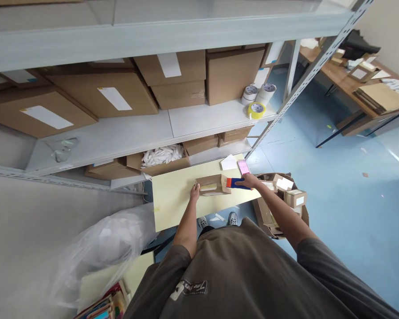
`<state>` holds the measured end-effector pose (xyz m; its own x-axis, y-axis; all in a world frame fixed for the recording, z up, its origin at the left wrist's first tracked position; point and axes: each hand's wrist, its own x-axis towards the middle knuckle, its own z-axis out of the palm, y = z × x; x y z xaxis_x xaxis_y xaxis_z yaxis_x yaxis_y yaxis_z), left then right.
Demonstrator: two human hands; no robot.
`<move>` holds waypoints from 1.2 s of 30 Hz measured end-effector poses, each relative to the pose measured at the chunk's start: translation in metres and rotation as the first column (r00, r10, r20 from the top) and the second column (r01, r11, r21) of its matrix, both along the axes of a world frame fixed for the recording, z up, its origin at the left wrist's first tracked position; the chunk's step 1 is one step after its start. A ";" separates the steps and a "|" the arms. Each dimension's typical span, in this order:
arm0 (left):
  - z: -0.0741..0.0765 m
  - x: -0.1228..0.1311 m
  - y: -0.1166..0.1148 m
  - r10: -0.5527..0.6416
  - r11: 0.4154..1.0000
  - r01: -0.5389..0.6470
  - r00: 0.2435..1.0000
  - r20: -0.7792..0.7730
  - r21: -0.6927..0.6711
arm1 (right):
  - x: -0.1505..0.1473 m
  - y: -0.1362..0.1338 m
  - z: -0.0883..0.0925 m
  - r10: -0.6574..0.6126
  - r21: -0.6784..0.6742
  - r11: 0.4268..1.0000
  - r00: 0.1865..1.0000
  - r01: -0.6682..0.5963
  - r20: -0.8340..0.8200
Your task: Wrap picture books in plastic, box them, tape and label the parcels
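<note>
A small brown cardboard box lies on the pale yellow tabletop in front of me. My left hand is closed on the box's left end, thumb on top. In my right hand is a dark blue, flat piece with orange ends; its kind I cannot make out. Its left end meets the right end of the box, and whether it reaches inside is unclear. Just beyond my right hand lie a pink slip and a white paper.
Metal shelving with large cartons stands ahead; tape rolls sit at its right end. Below is an open carton of white items. A big carton of small boxes stands right, a plastic bag left.
</note>
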<state>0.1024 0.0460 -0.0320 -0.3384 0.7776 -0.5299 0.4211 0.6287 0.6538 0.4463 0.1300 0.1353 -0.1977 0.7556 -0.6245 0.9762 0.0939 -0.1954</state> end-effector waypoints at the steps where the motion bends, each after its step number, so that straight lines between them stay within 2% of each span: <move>1: 0.002 -0.011 0.001 0.025 0.999 -0.025 1.000 -0.010 -0.019 | -0.018 0.002 0.002 0.009 0.015 1.000 0.999 -0.008 -0.038; 4: 0.015 -0.039 0.006 0.120 0.992 -0.122 0.990 -0.077 -0.027 | -0.075 0.011 0.005 0.042 0.053 0.998 0.990 -0.035 -0.134; 6: 0.028 -0.051 0.009 0.162 0.986 -0.160 0.983 -0.087 0.038 | -0.112 0.016 0.005 0.072 0.073 0.995 0.985 -0.061 -0.155; 7: 0.035 -0.054 0.010 0.156 0.985 -0.150 0.986 -0.058 0.090 | -0.129 0.018 0.005 0.087 0.082 0.994 0.983 -0.075 -0.163; 9: 0.048 -0.055 0.010 0.062 0.983 -0.067 0.997 0.037 0.170 | -0.160 0.018 0.004 0.112 0.104 0.990 0.977 -0.094 -0.180; 11: 0.055 -0.051 0.006 -0.001 0.981 -0.017 0.996 0.090 0.192 | -0.183 0.015 0.003 0.128 0.124 0.987 0.973 -0.105 -0.195; 13: 0.058 -0.044 -0.001 0.023 0.983 -0.037 0.996 0.081 0.177 | -0.196 0.010 0.001 0.133 0.137 0.985 0.970 -0.107 -0.203; 16: 0.054 -0.031 -0.011 0.091 0.981 -0.096 0.995 0.039 0.170 | -0.197 0.004 -0.002 0.126 0.135 0.986 0.972 -0.100 -0.199; 18: 0.050 -0.023 -0.016 0.101 0.979 -0.105 0.994 0.034 0.173 | -0.181 0.001 -0.003 0.115 0.122 0.988 0.976 -0.093 -0.185; 20: 0.047 -0.016 -0.018 0.104 0.982 -0.105 0.994 0.019 0.154 | -0.150 0.002 -0.002 0.099 0.106 0.991 0.983 -0.083 -0.158; 25: 0.048 -0.008 -0.015 0.075 0.991 -0.072 0.997 -0.021 0.114 | -0.047 0.011 0.011 0.076 0.081 0.994 0.997 -0.076 0.001; 27: 0.049 -0.008 -0.014 0.071 0.989 -0.070 0.998 0.002 0.132 | -0.027 0.010 0.013 0.076 0.093 0.992 0.993 -0.085 0.088; 30: 0.049 -0.007 -0.015 0.073 0.986 -0.077 0.997 0.034 0.148 | -0.043 0.001 -0.001 0.045 0.125 0.990 0.990 -0.061 0.132; 34: 0.049 -0.007 -0.016 0.075 0.990 -0.080 0.996 0.050 0.116 | -0.105 -0.028 -0.042 -0.074 0.042 0.997 0.996 0.072 0.058; 36: 0.048 -0.008 -0.016 0.073 0.991 -0.077 0.996 0.041 0.108 | -0.123 -0.045 -0.064 -0.137 0.048 0.990 0.990 0.135 0.039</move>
<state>0.0945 0.0296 0.0161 -0.3795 0.8048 -0.4563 0.3497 0.5814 0.7346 0.3237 0.0853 0.0712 -0.0658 0.8015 -0.5944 0.9878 -0.0319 -0.1525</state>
